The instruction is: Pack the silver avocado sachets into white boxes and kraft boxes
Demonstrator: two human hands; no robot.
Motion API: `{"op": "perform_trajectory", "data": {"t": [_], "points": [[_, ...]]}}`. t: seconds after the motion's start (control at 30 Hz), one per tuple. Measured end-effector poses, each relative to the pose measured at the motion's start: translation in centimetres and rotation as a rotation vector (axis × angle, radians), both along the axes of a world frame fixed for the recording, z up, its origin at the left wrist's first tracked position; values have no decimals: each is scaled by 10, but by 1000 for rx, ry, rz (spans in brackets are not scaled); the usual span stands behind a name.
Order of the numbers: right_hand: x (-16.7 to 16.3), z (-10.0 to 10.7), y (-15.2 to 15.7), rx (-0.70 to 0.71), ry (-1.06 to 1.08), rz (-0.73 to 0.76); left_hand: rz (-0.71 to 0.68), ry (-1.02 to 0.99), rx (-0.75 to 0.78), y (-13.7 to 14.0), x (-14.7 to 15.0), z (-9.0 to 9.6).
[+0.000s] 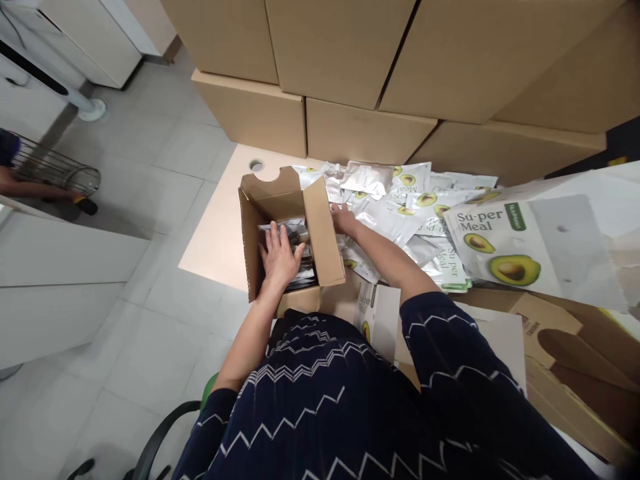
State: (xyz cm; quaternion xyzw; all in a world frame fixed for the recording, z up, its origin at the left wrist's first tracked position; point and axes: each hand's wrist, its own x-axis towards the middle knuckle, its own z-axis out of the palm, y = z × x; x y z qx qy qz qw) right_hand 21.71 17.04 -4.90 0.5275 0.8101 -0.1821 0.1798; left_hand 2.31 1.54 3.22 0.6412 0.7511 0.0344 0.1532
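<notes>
My left hand [281,257] is inside an open cardboard box [325,233], fingers spread flat over the packets [303,270] stacked in it. The box stands near the table's front left, its flaps up. My right hand [343,219] is just outside the box's right flap, at the edge of a heap of white and silver pouches [383,217] printed with avocados. Its fingertips are partly hidden by the flap and the pouches, so I cannot tell what they hold.
Large cardboard boxes [370,137] are stacked along the back of the table [213,247]. A printed "Su-per Meal" carton [500,250] and opened cardboard [585,340] lie at the right. At far left, another person's hand [60,193] is near a wire basket [55,167].
</notes>
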Motion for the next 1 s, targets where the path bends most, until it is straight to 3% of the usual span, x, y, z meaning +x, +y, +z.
{"op": "perform_trajectory", "data": {"t": [0.1,0.23,0.43,0.53,0.63,0.77,0.87,1.0], "points": [[9,-8,-7,78,22,37,9,5,-2,1,0,0],[8,-14,-23,180,-8,-24,8,10,-8,0,0,1],[27,5,-13,238,72,-118,0,18,-22,0,1,2],[51,26,11,293,300,-351,5,16,-23,0,1,2],[75,47,28,289,667,-689,8,7,-20,0,2,2],[102,65,28,114,1173,-1092,1,-5,-21,0,1,2],[118,80,20,11,1411,-1195,7,-8,-26,0,2,3],[126,111,10,-82,1605,-1200,11,-14,-33,0,3,6]]}}
